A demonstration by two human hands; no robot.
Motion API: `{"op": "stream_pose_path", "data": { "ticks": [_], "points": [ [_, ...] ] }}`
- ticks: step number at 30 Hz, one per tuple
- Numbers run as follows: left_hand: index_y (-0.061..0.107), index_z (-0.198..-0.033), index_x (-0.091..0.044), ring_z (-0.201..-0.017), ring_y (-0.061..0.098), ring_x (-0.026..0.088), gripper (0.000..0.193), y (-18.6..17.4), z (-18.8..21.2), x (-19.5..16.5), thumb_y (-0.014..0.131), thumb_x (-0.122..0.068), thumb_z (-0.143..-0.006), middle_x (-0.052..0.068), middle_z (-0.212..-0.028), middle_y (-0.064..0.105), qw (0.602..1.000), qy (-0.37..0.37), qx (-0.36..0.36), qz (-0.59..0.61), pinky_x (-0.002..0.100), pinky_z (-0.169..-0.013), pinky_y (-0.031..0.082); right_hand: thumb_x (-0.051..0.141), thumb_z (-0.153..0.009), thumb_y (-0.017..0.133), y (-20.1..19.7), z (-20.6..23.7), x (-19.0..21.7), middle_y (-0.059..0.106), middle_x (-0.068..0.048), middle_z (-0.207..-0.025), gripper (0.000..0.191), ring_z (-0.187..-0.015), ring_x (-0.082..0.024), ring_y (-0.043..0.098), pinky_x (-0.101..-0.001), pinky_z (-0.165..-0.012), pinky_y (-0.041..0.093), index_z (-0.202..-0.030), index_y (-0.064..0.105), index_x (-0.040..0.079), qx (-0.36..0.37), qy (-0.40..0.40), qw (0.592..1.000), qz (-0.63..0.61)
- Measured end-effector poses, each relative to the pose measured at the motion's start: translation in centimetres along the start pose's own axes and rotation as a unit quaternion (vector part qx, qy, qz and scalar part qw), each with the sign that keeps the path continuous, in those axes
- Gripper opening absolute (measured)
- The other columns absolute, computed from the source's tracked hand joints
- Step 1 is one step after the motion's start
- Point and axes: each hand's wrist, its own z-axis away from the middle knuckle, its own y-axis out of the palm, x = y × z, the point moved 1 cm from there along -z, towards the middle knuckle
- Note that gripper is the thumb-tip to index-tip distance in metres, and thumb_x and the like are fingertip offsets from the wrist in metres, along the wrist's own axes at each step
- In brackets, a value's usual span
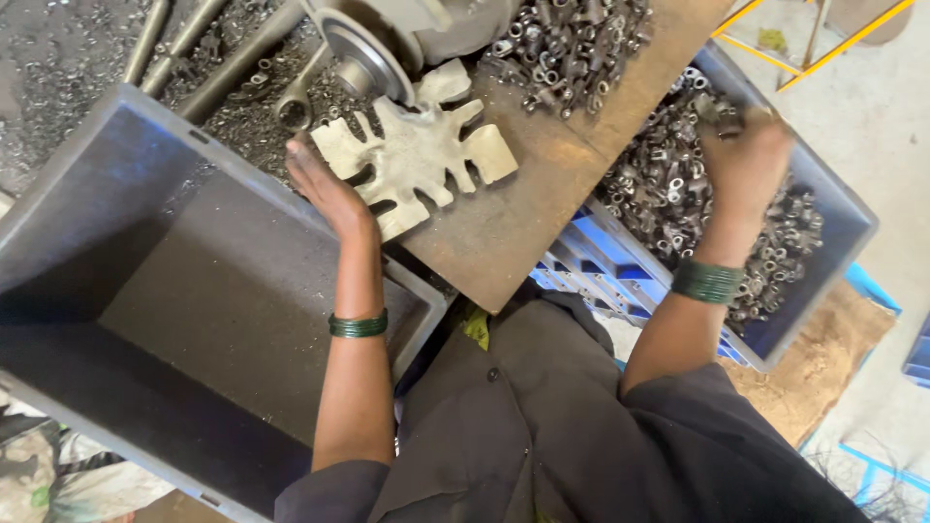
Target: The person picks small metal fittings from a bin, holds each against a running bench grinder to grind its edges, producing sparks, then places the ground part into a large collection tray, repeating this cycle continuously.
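Note:
My left hand (pixel 325 189) rests at the edge of a rusty brown work board (pixel 504 223), fingers together, touching a pale, jagged, leaf-shaped metal plate (pixel 417 155). Nothing shows in its grasp. My right hand (pixel 741 155) reaches into a grey bin (pixel 852 223) full of small metal nut-like parts (pixel 659 194), its fingers curled down among them and closed on a few. Both wrists wear green bangles.
A large empty grey crate (pixel 145 291) stands at my left. A machine with a round metal disc (pixel 363 53) sits at the board's far edge. More small parts (pixel 567 44) are heaped on the board. A blue crate (pixel 601 266) lies under the bin.

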Motion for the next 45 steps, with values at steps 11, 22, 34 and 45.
{"op": "stream_pose_path", "data": {
  "ticks": [11,22,34,45],
  "points": [
    [0.049,-0.154,-0.008,-0.159,0.007,0.037,0.099,0.4,1.1,-2.6,0.024,-0.082,-0.092,0.02,-0.169,0.018,0.994,-0.026,-0.001,-0.103,0.056,-0.124,0.007,0.014,-0.085,0.08,6.3,-0.3,14.3,0.069,-0.015,-0.114,0.024,-0.099,-0.034,0.067,-0.0435,-0.085,0.054,-0.109,0.079,0.01,0.114,-0.079,0.979,-0.15],
    [0.051,-0.146,-0.001,-0.14,0.042,0.043,0.081,1.3,0.8,-0.8,0.037,-0.066,-0.101,0.03,-0.149,0.042,0.997,-0.018,-0.041,-0.059,0.053,-0.117,0.03,0.017,-0.084,0.08,6.0,-3.6,16.6,0.07,-0.018,-0.101,0.026,-0.094,-0.035,0.068,-0.0446,-0.087,0.054,-0.109,0.079,0.008,0.159,-0.064,0.971,-0.169],
    [0.05,-0.144,-0.005,-0.141,0.037,0.043,0.07,1.9,1.3,-1.5,0.033,-0.06,-0.104,0.027,-0.153,0.036,0.994,-0.017,-0.042,-0.102,0.054,-0.113,0.029,0.033,-0.08,0.089,4.6,-0.7,26.2,0.071,-0.019,-0.095,0.04,-0.091,-0.036,0.066,-0.0432,-0.083,0.052,-0.101,0.079,0.002,0.169,-0.13,0.94,-0.265],
    [0.056,-0.141,-0.005,-0.142,0.041,0.042,0.066,2.4,2.1,-2.6,0.034,-0.057,-0.107,0.025,-0.153,0.04,0.995,0.018,-0.041,-0.087,0.051,-0.118,0.03,0.018,-0.088,0.084,6.5,-1.3,26.2,0.073,-0.017,-0.097,0.023,-0.09,-0.033,0.067,-0.0405,-0.082,0.053,-0.103,0.079,0.002,0.168,-0.085,0.918,-0.349]
  ]
}}
